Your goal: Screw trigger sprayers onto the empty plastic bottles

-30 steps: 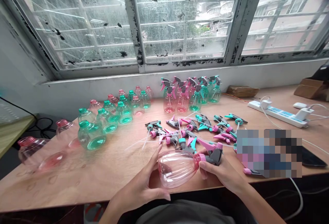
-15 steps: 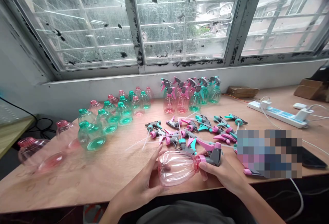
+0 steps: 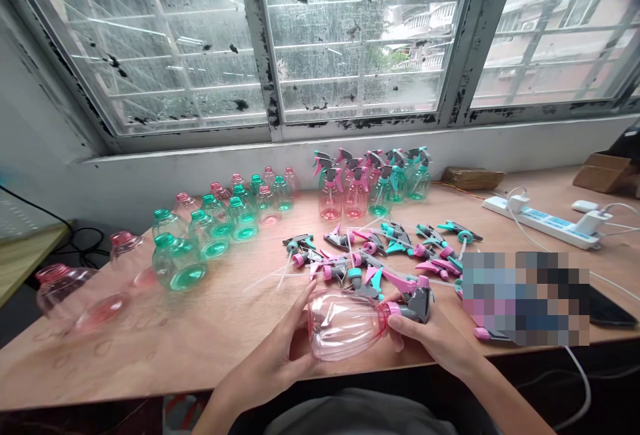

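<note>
A clear pink bottle [image 3: 345, 325] lies on its side near the front edge of the wooden table [image 3: 200, 335]. My left hand [image 3: 280, 358] is wrapped round its base. My right hand [image 3: 430, 335] grips the pink collar and grey trigger spray head [image 3: 417, 302] at the bottle's neck. Just behind lies a heap of loose pink, teal and grey spray heads [image 3: 380, 252] with thin white dip tubes.
Several capless green and pink bottles [image 3: 210, 228] stand at the left. Finished spray bottles [image 3: 370, 185] stand by the window wall. At the right lie a white power strip [image 3: 543, 222] with cables, a dark phone [image 3: 607, 305] and a cardboard box [image 3: 603, 172].
The bottle has turned slightly in my hands and my left thumb has shifted on its base. Nothing else on the table has moved.
</note>
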`<state>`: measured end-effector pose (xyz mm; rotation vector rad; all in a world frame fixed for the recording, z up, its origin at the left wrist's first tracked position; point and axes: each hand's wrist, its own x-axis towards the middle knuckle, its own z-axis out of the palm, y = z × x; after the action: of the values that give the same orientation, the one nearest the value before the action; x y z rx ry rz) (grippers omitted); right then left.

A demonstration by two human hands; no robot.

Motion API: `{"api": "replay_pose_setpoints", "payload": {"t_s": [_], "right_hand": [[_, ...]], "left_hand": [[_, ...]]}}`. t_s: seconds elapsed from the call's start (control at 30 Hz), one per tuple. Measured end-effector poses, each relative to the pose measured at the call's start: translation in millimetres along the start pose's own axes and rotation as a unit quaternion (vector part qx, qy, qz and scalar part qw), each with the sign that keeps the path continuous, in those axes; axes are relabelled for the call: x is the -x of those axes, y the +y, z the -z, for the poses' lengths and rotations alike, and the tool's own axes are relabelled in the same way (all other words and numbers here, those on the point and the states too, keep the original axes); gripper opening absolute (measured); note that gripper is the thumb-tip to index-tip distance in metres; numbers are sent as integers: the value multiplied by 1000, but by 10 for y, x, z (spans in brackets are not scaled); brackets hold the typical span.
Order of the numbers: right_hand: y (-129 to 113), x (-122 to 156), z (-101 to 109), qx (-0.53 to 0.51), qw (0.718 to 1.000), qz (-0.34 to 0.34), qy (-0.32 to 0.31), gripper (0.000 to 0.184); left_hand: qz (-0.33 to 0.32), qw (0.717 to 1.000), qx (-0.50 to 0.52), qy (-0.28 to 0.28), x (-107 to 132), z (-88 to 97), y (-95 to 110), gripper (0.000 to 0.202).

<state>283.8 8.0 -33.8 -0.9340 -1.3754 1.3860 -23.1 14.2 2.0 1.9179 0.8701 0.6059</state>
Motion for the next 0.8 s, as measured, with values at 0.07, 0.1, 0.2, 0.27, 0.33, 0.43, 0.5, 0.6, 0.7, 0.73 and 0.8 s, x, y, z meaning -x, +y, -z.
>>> {"api": "replay_pose_setpoints", "payload": {"t_s": [0.07, 0.1, 0.2, 0.27, 0.33, 0.43, 0.5, 0.6, 0.7, 0.73, 0.8], "right_hand": [[5, -3, -2, 0, 1000, 1, 6, 34], [12, -3, -1, 0, 1000, 0, 10, 34], [35, -2, 11, 1, 1000, -1, 17, 33], [44, 0, 18, 3, 1000, 0, 17, 34], [45, 1, 21, 6, 1000, 1, 15, 34], [40, -2, 19, 4, 1000, 3, 13, 33], [35, -4, 15, -2, 1000, 4, 8, 32], [26, -2, 10, -5, 1000, 6, 4, 32], [15, 2, 8, -1, 1000, 7, 7, 32], [13, 2, 8, -1, 1000, 8, 6, 33], [13, 4, 10, 0, 1000, 7, 5, 33]], "left_hand": [[1, 1000, 1, -3, 3, -4, 7, 96], [1, 1000, 1, -6, 4, -4, 10, 99], [3, 1000, 0, -14, 3, -1, 28, 106], [2, 1000, -5, -10, 1, 4, 45, 106], [0, 1000, -11, -8, 3, 8, 60, 105], [-2, 1000, -15, -5, 12, 8, 62, 103], [-2, 1000, -12, -3, 17, 6, 44, 102], [-3, 1000, 2, -2, 19, 2, 8, 98], [2, 1000, 11, 0, 14, -1, -6, 97], [5, 1000, 12, 1, 11, -2, -3, 99], [10, 1000, 15, 1, 3, -4, 12, 102]]}}
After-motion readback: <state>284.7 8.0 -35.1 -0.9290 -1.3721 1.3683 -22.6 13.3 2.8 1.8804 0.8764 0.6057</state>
